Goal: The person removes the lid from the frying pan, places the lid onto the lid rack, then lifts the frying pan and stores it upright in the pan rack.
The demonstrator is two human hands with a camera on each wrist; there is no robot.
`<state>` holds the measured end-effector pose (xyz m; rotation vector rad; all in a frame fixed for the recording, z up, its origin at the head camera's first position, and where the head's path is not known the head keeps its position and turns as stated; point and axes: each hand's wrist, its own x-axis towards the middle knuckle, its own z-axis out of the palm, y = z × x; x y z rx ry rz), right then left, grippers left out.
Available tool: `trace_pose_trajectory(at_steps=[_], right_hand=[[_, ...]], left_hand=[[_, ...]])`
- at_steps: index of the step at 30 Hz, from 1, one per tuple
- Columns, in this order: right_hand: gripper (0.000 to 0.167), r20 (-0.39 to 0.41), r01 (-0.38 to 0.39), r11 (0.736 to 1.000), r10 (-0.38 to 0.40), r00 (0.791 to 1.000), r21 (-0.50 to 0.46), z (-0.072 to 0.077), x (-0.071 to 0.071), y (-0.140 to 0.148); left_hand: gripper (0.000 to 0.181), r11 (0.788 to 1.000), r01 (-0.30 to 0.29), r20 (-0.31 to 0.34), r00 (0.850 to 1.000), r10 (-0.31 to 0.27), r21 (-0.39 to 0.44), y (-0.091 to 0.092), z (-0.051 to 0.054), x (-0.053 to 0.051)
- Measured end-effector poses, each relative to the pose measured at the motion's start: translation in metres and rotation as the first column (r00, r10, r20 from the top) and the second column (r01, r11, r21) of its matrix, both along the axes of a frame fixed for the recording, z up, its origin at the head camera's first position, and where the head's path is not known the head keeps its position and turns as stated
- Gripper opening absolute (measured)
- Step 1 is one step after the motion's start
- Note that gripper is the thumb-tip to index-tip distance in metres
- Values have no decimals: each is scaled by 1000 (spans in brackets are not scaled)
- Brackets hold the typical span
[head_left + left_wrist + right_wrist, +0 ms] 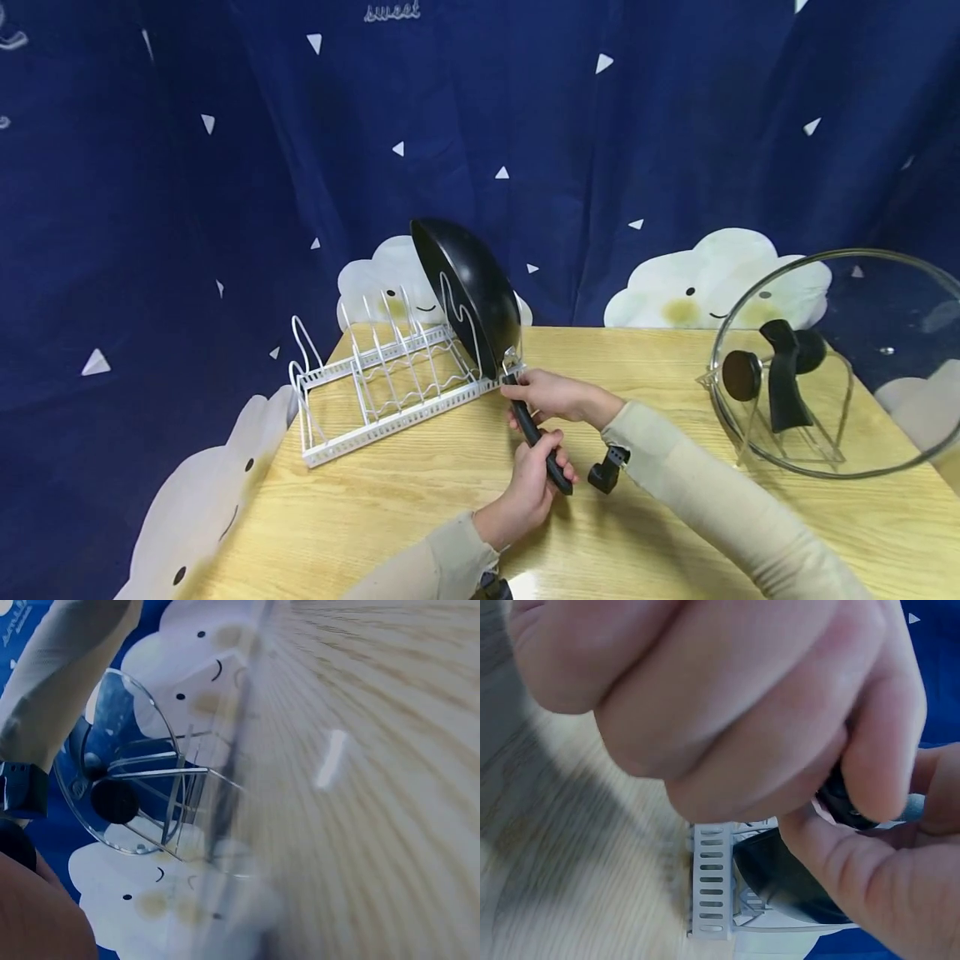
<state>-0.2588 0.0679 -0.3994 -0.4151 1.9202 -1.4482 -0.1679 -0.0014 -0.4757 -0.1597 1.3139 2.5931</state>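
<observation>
A black wok (480, 275) stands on its side at the right end of a white wire dish rack (390, 425). Its long black handle (530, 429) points down toward the front. My right hand (551, 396) grips the upper part of the handle, close to the pan. Lower down, near the handle's end, my left hand (532, 479) holds it with curled fingers. In the right wrist view, fingers and a thumb hide most of the handle, and part of the dark wok (787, 877) shows below them. The left wrist view shows no grip.
At the right, a large glass lid (795, 477) leans on a wire stand (851, 392), with a black handle piece (786, 383) and a round brown knob (741, 375) beside it. A dark blue curtain (570, 125) hangs behind the wooden table (375, 508).
</observation>
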Motion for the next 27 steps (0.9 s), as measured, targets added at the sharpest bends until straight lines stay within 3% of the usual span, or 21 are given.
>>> trace_pose_trajectory(at_steps=[6,11,15,19,27], right_hand=[[25,-4,8,1000,-8,1000,15,-5,2,0],[26,-35,-25,999,26,999,30,-6,3,0],[26,-87,-36,998,40,995,52,-9,5,1],[26,-164,-25,996,39,986,87,-10,7,4],[22,-267,12,996,11,964,84,-3,5,21]], left_hand=[[20,984,70,-25,997,-76,-164,-10,-6,0],[33,936,144,-53,984,-170,-320,-26,-7,2],[41,882,215,-63,962,-264,-420,-41,-4,2],[37,826,273,-74,933,-352,-493,-56,-2,0],[34,749,300,-118,886,-448,-591,-82,11,-5]])
